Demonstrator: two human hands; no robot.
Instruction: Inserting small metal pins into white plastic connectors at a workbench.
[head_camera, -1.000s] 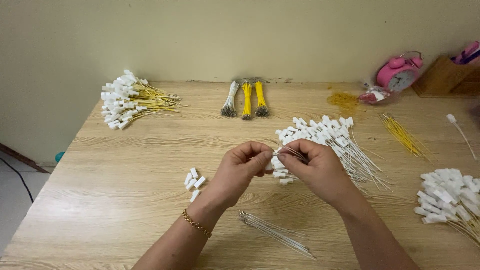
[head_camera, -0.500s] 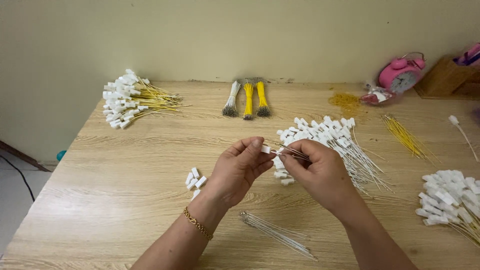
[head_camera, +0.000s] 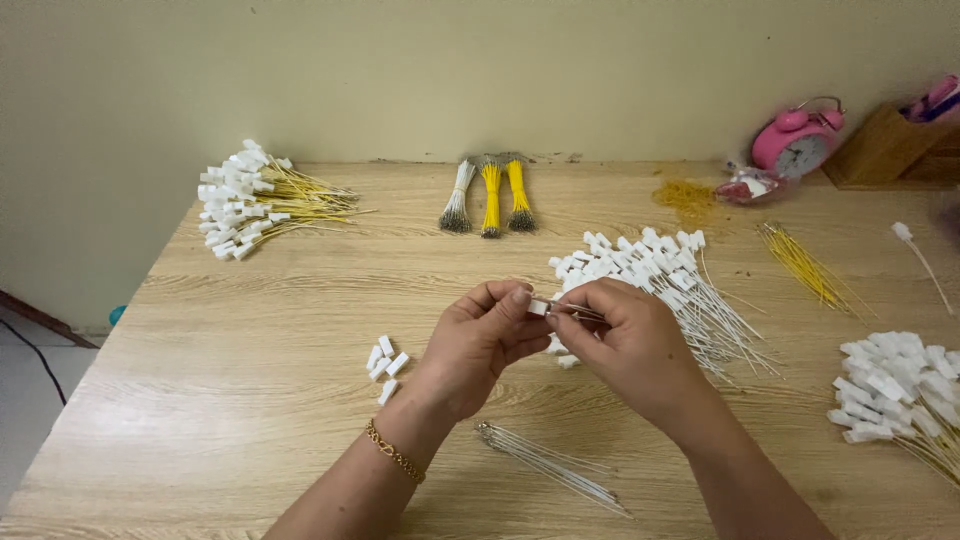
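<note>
Hands (head_camera: 480, 345) (head_camera: 630, 345) together on small white connector (head_camera: 539, 307)

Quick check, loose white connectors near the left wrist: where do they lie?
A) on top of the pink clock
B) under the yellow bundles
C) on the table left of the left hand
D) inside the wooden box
C: the loose connectors lie on the bare table, just left of the left hand.

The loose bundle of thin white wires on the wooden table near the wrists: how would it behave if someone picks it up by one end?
The loose bundle of thin white wires would probably droop, since each strand looks very thin. It seems light. No tie is visible along it, so strands may fan apart or slip out.
</note>
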